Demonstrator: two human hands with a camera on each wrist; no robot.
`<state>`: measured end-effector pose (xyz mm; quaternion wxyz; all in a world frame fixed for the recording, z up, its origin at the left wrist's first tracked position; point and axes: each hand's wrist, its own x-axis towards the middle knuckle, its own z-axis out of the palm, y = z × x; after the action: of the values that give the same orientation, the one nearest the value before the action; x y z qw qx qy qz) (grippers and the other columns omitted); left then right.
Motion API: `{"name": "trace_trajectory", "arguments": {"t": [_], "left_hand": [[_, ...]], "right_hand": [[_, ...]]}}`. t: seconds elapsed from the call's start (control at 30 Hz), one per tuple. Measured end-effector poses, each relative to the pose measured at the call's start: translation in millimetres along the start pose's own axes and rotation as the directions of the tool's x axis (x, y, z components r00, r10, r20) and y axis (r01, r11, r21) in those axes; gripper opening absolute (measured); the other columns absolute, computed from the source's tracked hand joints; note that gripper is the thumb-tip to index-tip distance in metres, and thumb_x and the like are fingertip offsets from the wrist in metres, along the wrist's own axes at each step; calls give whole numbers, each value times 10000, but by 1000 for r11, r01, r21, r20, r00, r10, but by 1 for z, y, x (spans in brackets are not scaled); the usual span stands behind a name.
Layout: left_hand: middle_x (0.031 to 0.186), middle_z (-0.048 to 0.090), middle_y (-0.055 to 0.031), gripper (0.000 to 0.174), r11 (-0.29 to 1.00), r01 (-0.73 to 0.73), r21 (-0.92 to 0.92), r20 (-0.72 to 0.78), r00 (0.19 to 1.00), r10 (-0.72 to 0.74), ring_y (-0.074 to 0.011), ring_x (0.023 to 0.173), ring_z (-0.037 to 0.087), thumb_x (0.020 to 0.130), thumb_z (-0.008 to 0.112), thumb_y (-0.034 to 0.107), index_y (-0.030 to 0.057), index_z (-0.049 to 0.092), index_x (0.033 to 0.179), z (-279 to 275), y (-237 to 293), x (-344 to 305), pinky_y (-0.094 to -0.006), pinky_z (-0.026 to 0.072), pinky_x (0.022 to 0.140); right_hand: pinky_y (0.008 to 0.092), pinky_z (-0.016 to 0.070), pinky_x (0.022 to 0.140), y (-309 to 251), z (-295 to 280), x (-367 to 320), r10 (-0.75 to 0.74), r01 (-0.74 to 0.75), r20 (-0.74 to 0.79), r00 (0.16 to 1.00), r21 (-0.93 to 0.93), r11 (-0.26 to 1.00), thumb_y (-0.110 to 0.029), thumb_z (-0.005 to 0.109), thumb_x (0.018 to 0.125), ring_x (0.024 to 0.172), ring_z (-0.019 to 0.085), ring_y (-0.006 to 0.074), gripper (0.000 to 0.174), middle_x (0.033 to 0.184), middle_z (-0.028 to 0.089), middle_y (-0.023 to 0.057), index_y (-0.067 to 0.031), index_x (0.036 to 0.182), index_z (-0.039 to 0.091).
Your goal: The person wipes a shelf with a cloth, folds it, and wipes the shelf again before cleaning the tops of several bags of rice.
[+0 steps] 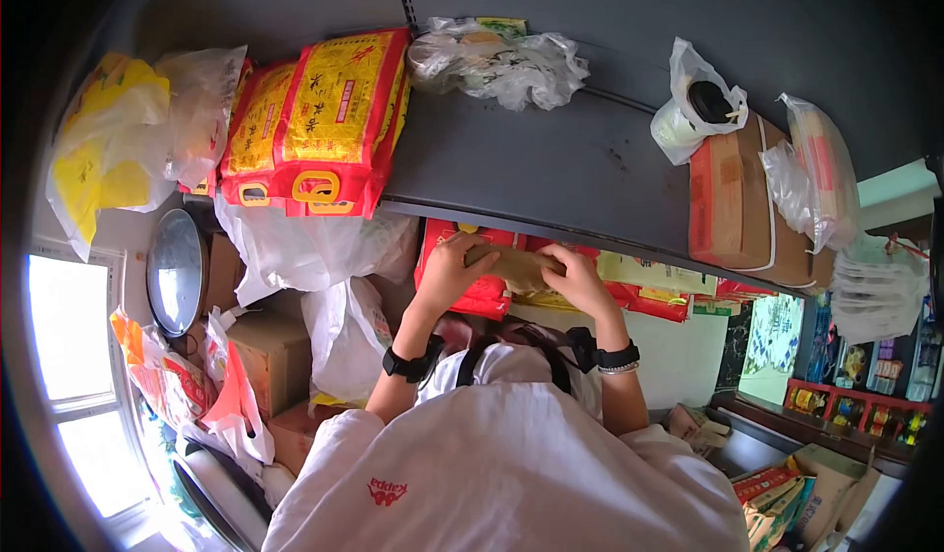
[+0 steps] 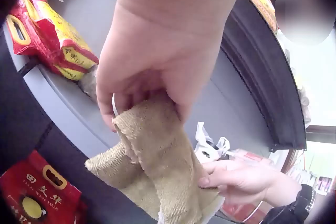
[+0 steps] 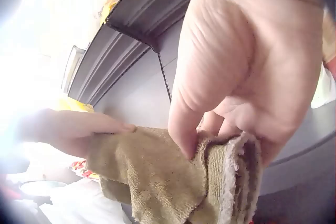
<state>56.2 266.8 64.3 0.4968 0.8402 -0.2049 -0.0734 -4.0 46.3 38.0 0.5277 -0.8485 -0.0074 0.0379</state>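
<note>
A folded tan terry cloth (image 1: 523, 270) is held between both hands in front of the shelf's front edge. My left hand (image 1: 455, 271) grips one end; in the left wrist view its fingers curl behind the cloth (image 2: 163, 155). At the other end, my right hand (image 1: 578, 282) pinches the folds between thumb and fingers. The right wrist view shows the cloth (image 3: 152, 171) doubled into several layers, with a pale frayed edge by the right hand (image 3: 236, 77). Part of it hangs down below the hands.
A dark grey shelf (image 1: 511, 149) spans the front. On it stand red-and-yellow rice bags (image 1: 339, 110) at left, crumpled plastic bags (image 1: 497, 60) at the back, and a cardboard box (image 1: 733, 198) with a bagged cup (image 1: 688, 110) at right. Red packages (image 1: 438, 247) sit underneath.
</note>
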Motion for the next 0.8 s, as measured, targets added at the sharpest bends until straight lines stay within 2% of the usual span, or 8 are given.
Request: {"name": "trace_trajectory", "arguments": {"t": [0.23, 0.3, 0.33, 0.4, 0.43, 0.5, 0.67, 0.8], "left_hand": [[933, 611, -128, 189, 999, 8, 40, 296, 955, -20, -229, 850, 607, 760, 687, 107, -33, 643, 879, -12, 5, -20, -304, 472, 766], [932, 614, -124, 156, 912, 84, -402, 208, 978, 2, -218, 863, 607, 720, 711, 91, -14, 674, 830, -16, 12, -28, -309, 474, 775], [932, 614, -124, 156, 910, 87, -406, 205, 979, -2, -218, 863, 607, 720, 711, 91, -14, 674, 830, -14, 12, -29, -309, 474, 775], [827, 622, -72, 100, 941, 108, -321, 137, 988, -67, -222, 817, 590, 680, 723, 112, 38, 694, 741, -12, 12, -29, -343, 452, 825], [827, 622, -72, 100, 941, 109, -321, 133, 989, -69, -222, 817, 590, 680, 723, 112, 38, 694, 741, -12, 13, -29, -343, 452, 825], [770, 613, -33, 95, 919, -198, 340, -12, 977, 215, -205, 794, 579, 657, 734, 129, 69, 711, 727, -12, 15, -29, -380, 406, 902], [757, 606, -15, 115, 950, -177, 259, -72, 977, 202, -206, 790, 566, 657, 739, 183, 90, 717, 721, -16, 6, -31, -423, 333, 979], [767, 603, -21, 127, 947, -150, 283, -68, 982, 176, -209, 801, 565, 668, 735, 188, 77, 712, 727, -13, 0, -33, -417, 323, 979]], "right_hand": [[303, 477, 674, -1, -11, -19, 11, -14, 122, 992, 30, 999, -76, 589, 788, 766, 648, 195, 202, 819, 647, 159, -9, 976, 625], [299, 478, 675, -3, -14, -18, -42, 31, 174, 984, 65, 997, -74, 592, 791, 764, 646, 179, 189, 813, 645, 157, -13, 965, 637], [287, 479, 706, -7, -16, -18, -54, 23, 237, 970, 129, 991, -56, 601, 795, 804, 632, 157, 197, 848, 654, 131, 5, 980, 633], [274, 480, 738, -20, -19, -17, -70, 12, 303, 950, 191, 982, -39, 611, 799, 844, 618, 135, 206, 882, 664, 104, 23, 995, 629], [301, 484, 722, -28, -17, -16, -73, 81, 231, 970, -22, 996, -59, 614, 786, 828, 631, 196, 203, 877, 659, 136, 5, 978, 641], [328, 487, 707, -36, -17, -13, -96, 132, 160, 983, -238, 962, -78, 617, 773, 812, 644, 257, 201, 871, 654, 168, -14, 961, 652], [309, 484, 726, -34, -14, -14, -13, 23, 178, 984, -51, 998, -48, 623, 789, 807, 643, 244, 180, 890, 662, 145, 18, 956, 638], [308, 485, 727, -31, -14, -14, -25, 46, 158, 987, -135, 990, -47, 621, 792, 793, 645, 244, 184, 890, 665, 146, 20, 963, 630]]}}
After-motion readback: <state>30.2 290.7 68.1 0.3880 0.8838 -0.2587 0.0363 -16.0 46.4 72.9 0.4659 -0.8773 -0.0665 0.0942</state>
